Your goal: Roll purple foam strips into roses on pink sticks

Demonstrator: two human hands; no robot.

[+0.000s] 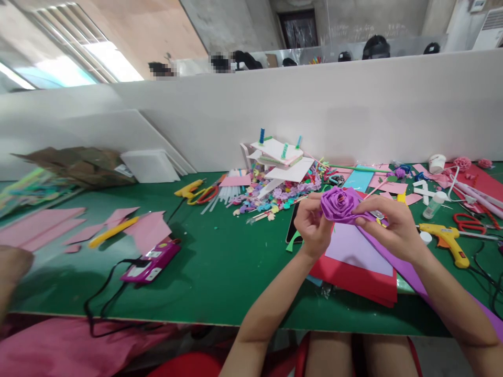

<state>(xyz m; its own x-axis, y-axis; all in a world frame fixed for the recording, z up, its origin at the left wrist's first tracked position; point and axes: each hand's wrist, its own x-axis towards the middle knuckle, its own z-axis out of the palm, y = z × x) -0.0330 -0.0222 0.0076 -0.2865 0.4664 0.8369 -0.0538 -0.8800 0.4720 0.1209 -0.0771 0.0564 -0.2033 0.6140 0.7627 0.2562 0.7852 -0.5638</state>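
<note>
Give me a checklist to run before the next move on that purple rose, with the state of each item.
1. Left hand grips the purple rose: ok.
2. Right hand pinches the rose's outer edge: ok.
3. Purple strip trails freely from the rose: ok.
4. Yellow glue gun lies near the right hand: ok.
5. Glue gun hot: cannot tell.
6. Red sheets lie flat under the hands: ok.

purple rose (339,204), green table (220,267), perhaps magenta charger (151,262)

The green tabletop (220,262) is being backed along its far edge by a white partition (353,104); daylight is being admitted through a window (78,57).
</note>
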